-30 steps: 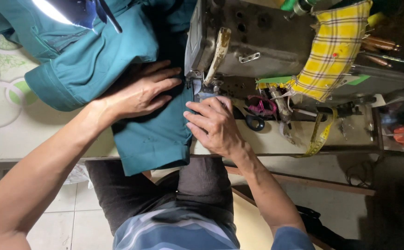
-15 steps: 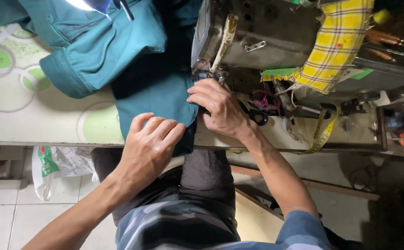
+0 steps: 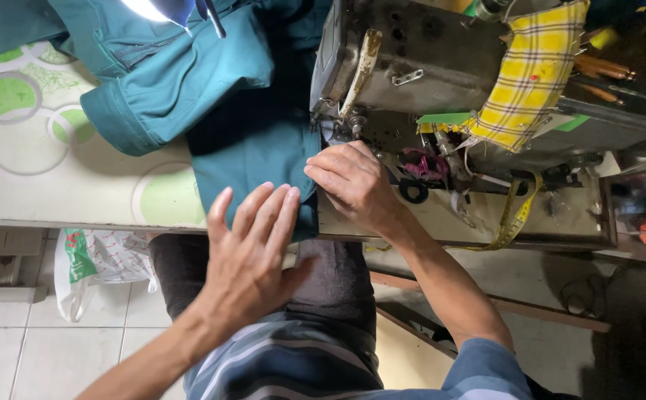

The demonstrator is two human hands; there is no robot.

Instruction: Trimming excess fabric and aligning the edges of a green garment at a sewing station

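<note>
Your right hand (image 3: 353,185) presses its bent fingers on the teal cloth (image 3: 252,159) beside the sewing machine (image 3: 427,67); your left hand (image 3: 252,248) hovers spread at the table (image 3: 64,192) edge, gripping nothing. A yellow checked rag (image 3: 530,74), black scissors (image 3: 415,185) and a tape measure (image 3: 515,215) crowd the machine's right.

Circle-patterned table (image 3: 56,185) carries teal garment (image 3: 212,89), sewing machine (image 3: 449,67), perhaps scissors (image 3: 414,191).

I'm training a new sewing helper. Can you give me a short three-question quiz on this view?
1. True or false: the right hand rests on the teal fabric by the sewing machine.
2. Which hand is lifted with fingers spread? A left hand, B right hand.
3. What hangs off the machine table's front edge?

Key: 1 true; 2 A; 3 a yellow measuring tape.
</note>
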